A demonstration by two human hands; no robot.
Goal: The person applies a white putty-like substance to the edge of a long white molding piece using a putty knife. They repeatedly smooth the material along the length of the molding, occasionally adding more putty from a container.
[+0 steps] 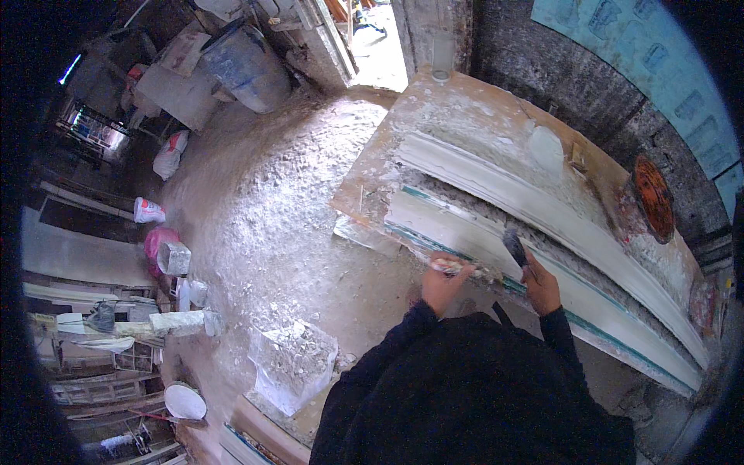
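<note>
My left hand grips a thin plaster-caked tool and holds it flat against the near edge of a long white plaster moulding lying on a workbench. My right hand holds a brush with dark bristles, its head pointing up over the same moulding. The two hands are close together at the bench's front edge. A second white moulding strip runs parallel behind the first. Dark sleeves cover both forearms.
The floor is crusted with white plaster. A sack of plaster rubble stands at my left. A blue barrel is at the back, near a doorway. Bags, a small container and a white bowl line the left wall. A round rusty disc rests on the bench's far end.
</note>
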